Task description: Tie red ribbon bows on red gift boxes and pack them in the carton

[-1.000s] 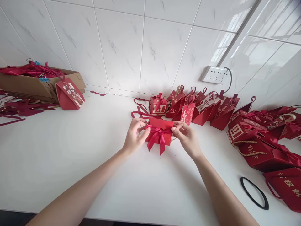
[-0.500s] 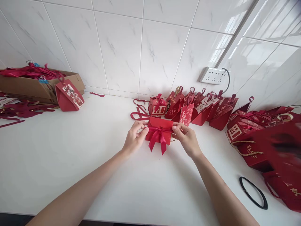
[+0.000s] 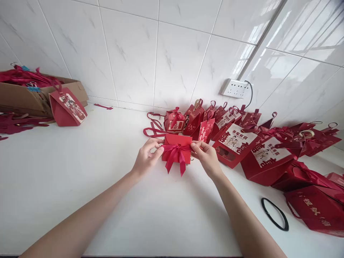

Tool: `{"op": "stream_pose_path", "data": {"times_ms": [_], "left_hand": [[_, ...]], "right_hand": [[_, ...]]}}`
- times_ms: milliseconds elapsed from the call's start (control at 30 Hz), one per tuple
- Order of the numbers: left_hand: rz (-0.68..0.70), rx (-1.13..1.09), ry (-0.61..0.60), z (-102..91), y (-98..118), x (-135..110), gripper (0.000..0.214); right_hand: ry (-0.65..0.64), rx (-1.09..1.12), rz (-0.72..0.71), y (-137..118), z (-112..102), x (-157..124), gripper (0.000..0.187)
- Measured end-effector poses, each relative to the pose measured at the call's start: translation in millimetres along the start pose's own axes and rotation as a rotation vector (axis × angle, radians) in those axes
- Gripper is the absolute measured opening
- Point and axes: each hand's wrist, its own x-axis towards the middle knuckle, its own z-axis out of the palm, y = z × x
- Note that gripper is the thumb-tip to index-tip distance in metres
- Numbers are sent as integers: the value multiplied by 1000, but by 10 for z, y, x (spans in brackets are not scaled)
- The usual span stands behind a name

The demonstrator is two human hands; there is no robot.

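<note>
A small red gift box [image 3: 176, 140] with a pointed flap is held upright over the white table, just before the row of boxes. Around it runs a satin ribbon tied in a bow [image 3: 176, 154], whose two tails hang down the front. With thumb and fingers my left hand [image 3: 148, 152] pinches the bow's left loop at the box's edge. On the opposite side my right hand [image 3: 205, 156] pinches the right loop, its other fingers curled behind the box. Behind my left hand lies a loose dark red ribbon [image 3: 153, 132].
Red gift boxes [image 3: 193, 116] line the tiled wall and crowd the right side. A power strip [image 3: 236, 88] is on the wall. A black ring [image 3: 274, 214] lies near my right forearm. At left stands a cardboard box [image 3: 20, 96] of ribbons beside a red box [image 3: 67, 107].
The view has shifted slightly right. Both hands keep their pinch on the bow. At right, large boxes with white labels now show where cord-handled bags and a blurred red shape were.
</note>
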Motion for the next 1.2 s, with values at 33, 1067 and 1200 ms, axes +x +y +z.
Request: {"op": "stream_pose_path", "data": {"times_ms": [33,1067,1200], "left_hand": [[-8,-7,-13,-3,1,0,30],[-60,20,111,28,45,-15,22],[-6,42,103,32,48,-3,20]], "right_hand": [[1,-4,-3,1,-3,3,40],[-71,-55,-60,-59,30,-47,40],[-68,-51,-53,-62,41,-51,41]]}}
